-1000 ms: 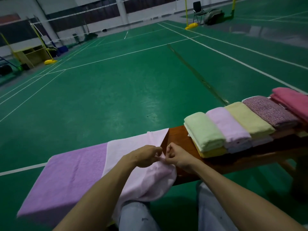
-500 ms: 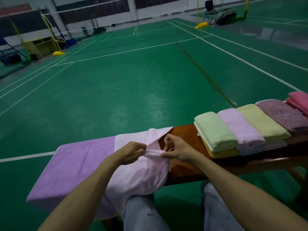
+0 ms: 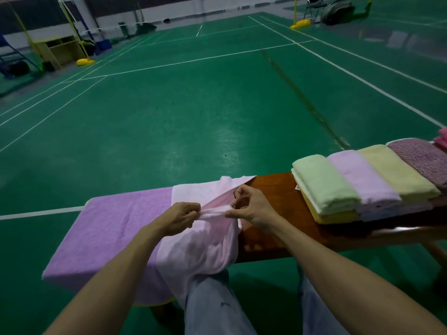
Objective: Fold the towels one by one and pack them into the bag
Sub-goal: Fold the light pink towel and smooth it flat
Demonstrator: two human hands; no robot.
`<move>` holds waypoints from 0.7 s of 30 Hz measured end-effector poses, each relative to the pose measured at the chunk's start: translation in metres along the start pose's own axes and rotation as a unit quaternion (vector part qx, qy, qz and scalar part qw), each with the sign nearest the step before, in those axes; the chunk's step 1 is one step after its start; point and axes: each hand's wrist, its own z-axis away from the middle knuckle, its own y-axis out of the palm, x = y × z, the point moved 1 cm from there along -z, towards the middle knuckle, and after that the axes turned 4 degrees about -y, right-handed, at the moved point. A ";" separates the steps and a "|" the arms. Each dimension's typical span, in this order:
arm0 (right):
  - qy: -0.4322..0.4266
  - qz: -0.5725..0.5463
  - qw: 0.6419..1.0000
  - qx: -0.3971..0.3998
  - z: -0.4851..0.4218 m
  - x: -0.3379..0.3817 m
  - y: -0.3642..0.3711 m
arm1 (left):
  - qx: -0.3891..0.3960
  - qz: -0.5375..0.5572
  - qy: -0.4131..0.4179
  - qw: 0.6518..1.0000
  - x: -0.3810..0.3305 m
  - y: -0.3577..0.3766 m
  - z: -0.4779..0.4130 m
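The pink towel is being pinched by left hand and right hand; its edge should be pulled taut along the bench.

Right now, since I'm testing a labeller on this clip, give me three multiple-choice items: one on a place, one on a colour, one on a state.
1. Where is the row of folded towels?
A. on the court floor
B. on the wooden bench, at the person's right
C. on the person's lap

2. What colour is the top towel at the row's left end?
A. blue
B. black
C. light green

3. What state is the pale pink towel in?
A. pinched by the left hand and the right hand, its edge stretched between them
B. folded in the row
C. lying untouched on the floor

Answers: 1 B, the row sits on the bench top. 2 C, that top towel is light green. 3 A, each hand pinches its edge.
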 end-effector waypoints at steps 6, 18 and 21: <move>0.032 -0.121 0.992 0.015 -0.011 -0.005 0.011 | -0.015 0.032 -0.009 0.999 0.017 -0.005 0.003; 0.127 -0.053 0.981 0.135 -0.019 -0.009 0.008 | -0.004 0.033 -0.021 0.999 0.044 -0.010 0.014; 0.134 0.002 0.978 0.160 -0.021 -0.010 0.006 | -0.002 0.028 -0.026 0.999 0.051 -0.011 0.019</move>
